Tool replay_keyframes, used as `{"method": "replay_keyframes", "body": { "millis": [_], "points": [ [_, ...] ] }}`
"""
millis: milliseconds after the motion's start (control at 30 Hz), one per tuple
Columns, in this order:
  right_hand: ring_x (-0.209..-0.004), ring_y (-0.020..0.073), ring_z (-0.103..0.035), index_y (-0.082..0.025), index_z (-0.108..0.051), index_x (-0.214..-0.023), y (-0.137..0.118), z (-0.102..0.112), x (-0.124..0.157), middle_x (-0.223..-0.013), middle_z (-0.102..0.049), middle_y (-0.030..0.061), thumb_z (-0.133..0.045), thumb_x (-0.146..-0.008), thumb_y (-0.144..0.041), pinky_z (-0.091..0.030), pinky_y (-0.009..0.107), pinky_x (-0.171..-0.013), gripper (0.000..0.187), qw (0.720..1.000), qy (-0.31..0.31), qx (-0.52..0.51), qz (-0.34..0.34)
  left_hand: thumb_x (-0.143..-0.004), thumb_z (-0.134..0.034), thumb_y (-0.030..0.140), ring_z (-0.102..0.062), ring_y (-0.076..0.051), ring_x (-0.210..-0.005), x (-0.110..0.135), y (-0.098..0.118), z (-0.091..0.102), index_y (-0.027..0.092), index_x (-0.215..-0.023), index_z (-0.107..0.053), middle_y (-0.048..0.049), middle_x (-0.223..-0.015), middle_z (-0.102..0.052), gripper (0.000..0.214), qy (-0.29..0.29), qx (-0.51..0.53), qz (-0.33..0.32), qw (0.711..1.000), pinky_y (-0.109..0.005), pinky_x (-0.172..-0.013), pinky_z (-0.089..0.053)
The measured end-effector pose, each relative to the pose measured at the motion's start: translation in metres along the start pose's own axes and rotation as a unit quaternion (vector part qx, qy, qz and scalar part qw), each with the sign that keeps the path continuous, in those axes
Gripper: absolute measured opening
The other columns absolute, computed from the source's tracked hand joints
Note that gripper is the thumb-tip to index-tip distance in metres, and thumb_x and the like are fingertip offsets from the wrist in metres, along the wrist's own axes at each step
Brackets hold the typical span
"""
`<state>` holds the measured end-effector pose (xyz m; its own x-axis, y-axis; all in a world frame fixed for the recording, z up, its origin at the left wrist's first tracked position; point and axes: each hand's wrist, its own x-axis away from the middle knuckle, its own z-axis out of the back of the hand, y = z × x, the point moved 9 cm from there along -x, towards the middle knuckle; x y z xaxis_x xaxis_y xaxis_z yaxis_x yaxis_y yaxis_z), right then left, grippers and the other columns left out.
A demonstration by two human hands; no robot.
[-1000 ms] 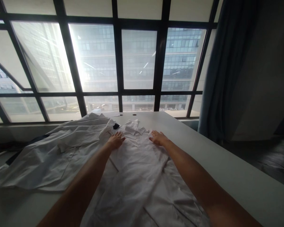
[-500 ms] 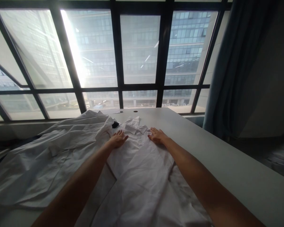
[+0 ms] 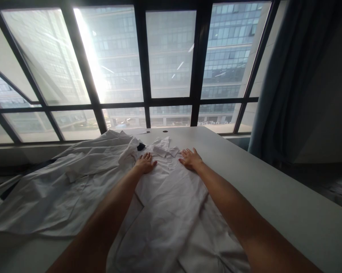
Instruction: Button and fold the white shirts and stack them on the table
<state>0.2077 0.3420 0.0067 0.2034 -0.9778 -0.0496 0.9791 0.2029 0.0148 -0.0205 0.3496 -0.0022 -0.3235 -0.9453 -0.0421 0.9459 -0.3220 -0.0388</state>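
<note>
A white collared shirt (image 3: 168, 197) lies spread on the white table (image 3: 245, 167), its collar (image 3: 167, 151) toward the window. On its left shoulder area my left hand (image 3: 145, 163) rests flat, fingers stretched out. My right hand (image 3: 190, 158) lies at the opposite shoulder with its fingers spread, beside the collar. Neither hand grips anything. Left of my left arm is another white garment (image 3: 71, 182), rumpled, with folds across it. A small dark item (image 3: 141, 146) sits by that garment's edge, near my left hand; its kind I cannot make out.
Large black-framed windows (image 3: 171, 57) rise behind the table's far edge. A dark blue curtain (image 3: 269, 94) hangs at the right. Two small dark round spots, one of them a disc (image 3: 165, 131), show at the table's far end.
Both hands stay on the shirt's shoulders; the right hand's fingers have lifted and spread a little. The view has shifted slightly, and the shirt's near part has moved into different folds.
</note>
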Motion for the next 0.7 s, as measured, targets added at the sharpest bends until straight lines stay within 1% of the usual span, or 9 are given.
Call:
{"method": "replay_keyframes", "body": {
  "millis": [100, 167, 233, 267, 400, 467, 567, 633, 700],
  "points": [
    [-0.148, 0.0231, -0.014, -0.015, -0.026, -0.154, -0.018, 0.005, 0.016, -0.16, -0.021, 0.0084, -0.02, -0.098, -0.048, -0.001, 0.047, -0.119, 0.065, 0.999, 0.01, -0.029, 0.014, -0.1, -0.021, 0.048, -0.014, -0.027, -0.148, 0.018, 0.026, 0.008, 0.01, -0.15, -0.031, -0.0169, -0.159, -0.019, 0.064, 0.043, -0.004, -0.025, 0.999, -0.045, -0.119, -0.012],
    [-0.148, 0.0223, -0.013, -0.015, -0.023, -0.154, -0.029, 0.0, 0.03, -0.161, -0.017, 0.0079, -0.018, -0.098, -0.053, -0.006, 0.047, -0.119, 0.068, 0.998, -0.016, -0.064, 0.019, -0.099, -0.019, 0.052, -0.017, -0.027, -0.148, 0.033, 0.045, 0.004, 0.01, -0.15, -0.029, -0.0172, -0.159, -0.022, 0.067, 0.036, 0.033, -0.047, 0.998, -0.045, -0.117, -0.017],
    [-0.148, 0.0217, -0.011, -0.014, -0.022, -0.155, -0.037, -0.005, 0.043, -0.161, -0.015, 0.0076, -0.018, -0.098, -0.054, -0.006, 0.047, -0.119, 0.069, 0.996, -0.038, -0.079, 0.02, -0.097, -0.018, 0.056, -0.018, -0.028, -0.147, 0.047, 0.058, -0.003, 0.01, -0.151, -0.028, -0.018, -0.159, -0.022, 0.071, 0.013, 0.063, -0.052, 0.997, -0.044, -0.116, -0.02],
    [-0.148, 0.0213, -0.011, -0.014, -0.022, -0.154, -0.038, -0.004, 0.049, -0.161, -0.014, 0.0075, -0.018, -0.098, -0.052, -0.005, 0.047, -0.119, 0.068, 0.996, -0.036, -0.078, 0.015, -0.097, -0.019, 0.057, -0.018, -0.028, -0.147, 0.052, 0.062, -0.004, 0.008, -0.151, -0.027, -0.0186, -0.159, -0.021, 0.073, 0.005, 0.068, -0.048, 0.996, -0.044, -0.116, -0.02],
    [-0.149, 0.0195, -0.01, -0.013, -0.022, -0.154, -0.038, 0.009, 0.07, -0.161, -0.015, 0.0074, -0.019, -0.099, -0.049, -0.002, 0.045, -0.119, 0.066, 0.997, 0.004, -0.073, 0.008, -0.098, -0.02, 0.049, -0.013, -0.028, -0.148, 0.068, 0.066, 0.006, 0.007, -0.151, -0.026, -0.0178, -0.16, -0.017, 0.068, 0.026, 0.066, -0.017, 0.997, -0.046, -0.118, -0.014],
    [-0.149, 0.0205, -0.009, -0.014, -0.02, -0.155, -0.04, 0.006, 0.082, -0.162, -0.013, 0.0069, -0.02, -0.098, -0.052, -0.004, 0.045, -0.119, 0.068, 0.996, -0.021, -0.082, 0.018, -0.098, -0.019, 0.05, -0.013, -0.027, -0.149, 0.076, 0.068, 0.011, 0.008, -0.151, -0.026, -0.0163, -0.16, -0.017, 0.068, 0.036, 0.071, -0.009, 0.997, -0.046, -0.118, -0.014],
    [-0.149, 0.0216, -0.007, -0.014, -0.018, -0.155, -0.038, -0.005, 0.098, -0.162, -0.011, 0.007, -0.017, -0.098, -0.055, -0.004, 0.047, -0.119, 0.071, 0.994, -0.063, -0.084, 0.013, -0.097, -0.02, 0.054, -0.015, -0.028, -0.148, 0.089, 0.072, 0.005, 0.01, -0.151, -0.027, -0.0156, -0.16, -0.019, 0.07, 0.014, 0.08, -0.003, 0.997, -0.046, -0.118, -0.015],
    [-0.149, 0.0212, -0.007, -0.013, -0.018, -0.155, -0.033, -0.008, 0.105, -0.162, -0.011, 0.0074, -0.014, -0.098, -0.055, -0.004, 0.046, -0.119, 0.071, 0.994, -0.065, -0.085, 0.004, -0.097, -0.019, 0.054, -0.015, -0.027, -0.148, 0.095, 0.072, 0.001, 0.011, -0.151, -0.028, -0.015, -0.16, -0.019, 0.07, 0.002, 0.084, 0.002, 0.996, -0.045, -0.118, -0.016],
    [-0.149, 0.0212, -0.007, -0.014, -0.017, -0.156, -0.023, -0.008, 0.108, -0.162, -0.011, 0.0072, -0.014, -0.098, -0.055, -0.004, 0.046, -0.119, 0.071, 0.995, -0.058, -0.085, -0.01, -0.097, -0.016, 0.054, -0.014, -0.027, -0.148, 0.098, 0.064, 0.005, 0.011, -0.151, -0.028, -0.0138, -0.16, -0.017, 0.07, 0.016, 0.09, 0.017, 0.996, -0.046, -0.119, -0.014]
  ]
}}
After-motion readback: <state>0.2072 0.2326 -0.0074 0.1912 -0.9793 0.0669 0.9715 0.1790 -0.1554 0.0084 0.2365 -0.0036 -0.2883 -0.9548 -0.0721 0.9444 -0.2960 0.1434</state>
